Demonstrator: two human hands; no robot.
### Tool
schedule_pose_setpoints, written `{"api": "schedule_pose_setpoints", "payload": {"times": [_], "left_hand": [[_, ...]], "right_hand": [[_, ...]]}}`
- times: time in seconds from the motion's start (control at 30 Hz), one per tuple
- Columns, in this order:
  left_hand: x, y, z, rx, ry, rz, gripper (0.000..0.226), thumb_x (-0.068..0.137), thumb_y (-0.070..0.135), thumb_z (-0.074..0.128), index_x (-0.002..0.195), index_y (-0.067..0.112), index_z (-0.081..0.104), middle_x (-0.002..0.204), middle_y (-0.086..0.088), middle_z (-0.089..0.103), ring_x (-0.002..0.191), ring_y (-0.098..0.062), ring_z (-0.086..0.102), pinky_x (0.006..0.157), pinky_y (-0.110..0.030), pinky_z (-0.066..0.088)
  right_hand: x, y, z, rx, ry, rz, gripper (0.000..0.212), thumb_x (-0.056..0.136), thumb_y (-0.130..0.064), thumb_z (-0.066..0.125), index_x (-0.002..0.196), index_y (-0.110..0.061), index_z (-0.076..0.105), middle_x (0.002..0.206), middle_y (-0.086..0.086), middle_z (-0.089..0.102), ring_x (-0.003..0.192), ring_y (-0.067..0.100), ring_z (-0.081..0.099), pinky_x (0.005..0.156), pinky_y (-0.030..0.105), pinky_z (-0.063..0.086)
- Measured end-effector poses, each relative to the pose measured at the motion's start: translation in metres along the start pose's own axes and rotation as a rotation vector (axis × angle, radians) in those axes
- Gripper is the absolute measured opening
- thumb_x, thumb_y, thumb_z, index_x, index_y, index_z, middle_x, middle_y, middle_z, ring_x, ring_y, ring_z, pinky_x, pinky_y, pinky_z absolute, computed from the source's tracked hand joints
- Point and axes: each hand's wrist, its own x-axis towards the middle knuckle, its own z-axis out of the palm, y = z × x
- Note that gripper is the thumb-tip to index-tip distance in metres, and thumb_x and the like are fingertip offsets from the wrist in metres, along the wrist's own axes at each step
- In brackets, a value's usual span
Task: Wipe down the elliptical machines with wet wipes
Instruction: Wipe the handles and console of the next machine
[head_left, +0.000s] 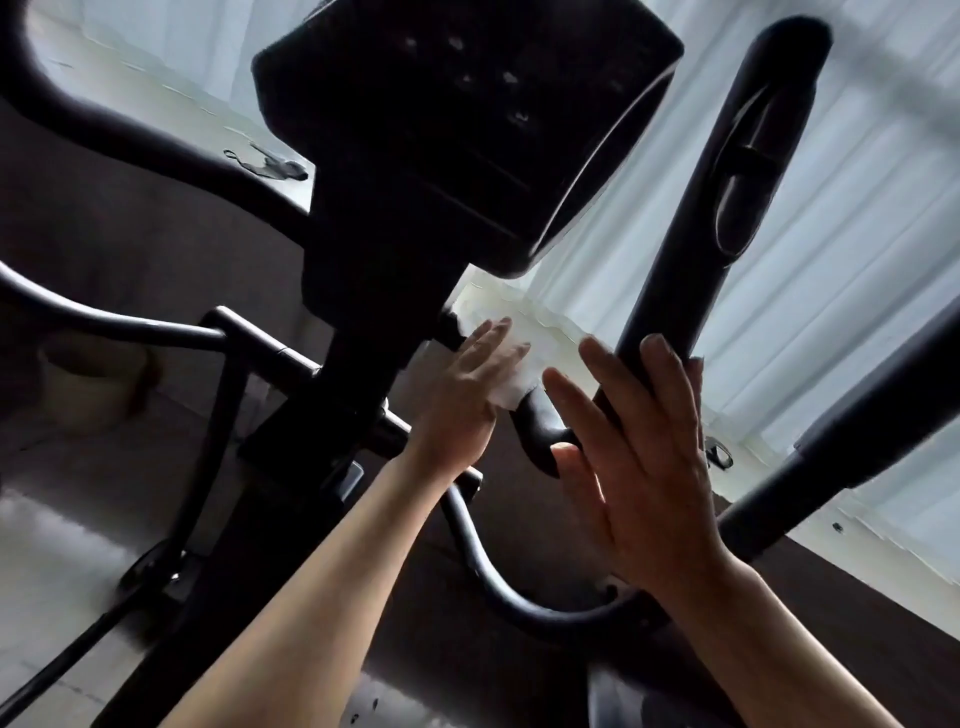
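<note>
Console (467, 130) looms above left hand (462, 400) pressing wipe (514, 374), right hand (639, 467) fingers spread.

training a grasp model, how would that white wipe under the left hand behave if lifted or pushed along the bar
The wipe looks thin and crumpled, so probably floppy and light. It drapes over the handlebar under the left hand, so it would likely bunch when pushed.

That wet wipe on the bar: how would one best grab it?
Pinch the wet wipe at its loose lower edge hanging off the short black handlebar, coming from the near side beside the left hand; the rest lies flat under the fingers.
</note>
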Motion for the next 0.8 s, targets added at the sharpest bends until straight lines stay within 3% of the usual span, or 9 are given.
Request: {"api": "schedule_pose_setpoints", "payload": {"times": [0.07,0.1,0.2,0.43,0.53,0.6,0.7,0.8], "left_hand": [[-0.002,-0.004,0.007,-0.246,-0.105,-0.108,0.035,0.09,-0.002,0.053,0.123,0.002,0.065,0.137,-0.017,0.057,0.141,-0.03,0.039,0.118,-0.045,0.029],[-0.006,-0.002,0.007,-0.394,-0.169,-0.165,0.034,0.095,0.013,0.05,0.125,0.003,0.064,0.139,-0.014,0.056,0.144,-0.026,0.035,0.119,-0.047,0.027],[-0.018,0.011,0.004,-0.658,-0.248,-0.273,0.054,0.097,0.041,0.038,0.13,0.006,0.062,0.145,-0.006,0.052,0.146,-0.018,0.031,0.122,-0.042,0.022],[-0.018,0.022,0.005,-0.685,-0.16,-0.374,0.049,0.097,0.036,0.042,0.114,-0.001,0.069,0.129,-0.012,0.064,0.136,-0.019,0.046,0.117,-0.028,0.028],[-0.015,0.024,0.001,-0.637,-0.149,-0.31,0.044,0.097,0.03,0.044,0.109,-0.005,0.069,0.12,-0.016,0.068,0.126,-0.024,0.057,0.117,-0.039,0.032],[-0.017,0.028,-0.005,-0.69,-0.23,-0.308,0.047,0.097,0.04,0.043,0.12,0.006,0.066,0.13,-0.01,0.064,0.135,-0.023,0.048,0.118,-0.045,0.03],[-0.02,0.034,-0.009,-0.72,-0.316,-0.368,0.064,0.092,0.072,0.03,0.131,0.029,0.059,0.146,0.003,0.051,0.146,-0.009,0.029,0.121,-0.039,0.024],[-0.019,0.042,-0.009,-0.733,-0.254,-0.436,0.049,0.096,0.054,0.04,0.133,0.026,0.056,0.145,0.006,0.05,0.144,-0.005,0.03,0.121,-0.04,0.023]], "right_hand": [[0.0,0.003,0.001,0.011,0.007,-0.011,0.036,0.102,-0.028,0.037,0.136,-0.017,0.045,0.146,0.005,0.037,0.151,0.015,0.0,0.122,0.043,0.005],[0.0,0.003,0.002,0.024,0.016,-0.009,0.036,0.102,-0.028,0.037,0.135,-0.017,0.046,0.145,0.006,0.038,0.151,0.015,0.001,0.122,0.044,0.006],[0.0,0.002,0.005,0.058,0.067,0.002,0.034,0.101,-0.027,0.038,0.131,-0.016,0.05,0.143,0.007,0.04,0.151,0.014,0.003,0.121,0.044,0.009],[-0.001,0.003,0.009,0.099,0.082,-0.005,0.033,0.098,-0.025,0.042,0.127,-0.014,0.053,0.142,0.008,0.04,0.15,0.014,0.004,0.12,0.049,0.013],[-0.001,0.004,0.007,0.102,0.069,-0.015,0.033,0.098,-0.024,0.043,0.127,-0.013,0.054,0.142,0.008,0.04,0.15,0.015,0.004,0.119,0.051,0.015],[-0.001,0.004,0.005,0.102,0.063,-0.017,0.032,0.099,-0.025,0.043,0.126,-0.013,0.055,0.142,0.008,0.04,0.15,0.015,0.005,0.119,0.05,0.013],[0.0,0.002,0.003,0.096,0.048,-0.007,0.032,0.099,-0.025,0.043,0.126,-0.013,0.055,0.143,0.007,0.04,0.15,0.015,0.005,0.12,0.047,0.01],[0.0,0.004,-0.004,0.096,-0.012,-0.015,0.034,0.102,-0.029,0.04,0.129,-0.013,0.051,0.145,0.007,0.039,0.151,0.014,0.004,0.121,0.044,0.006]]}}
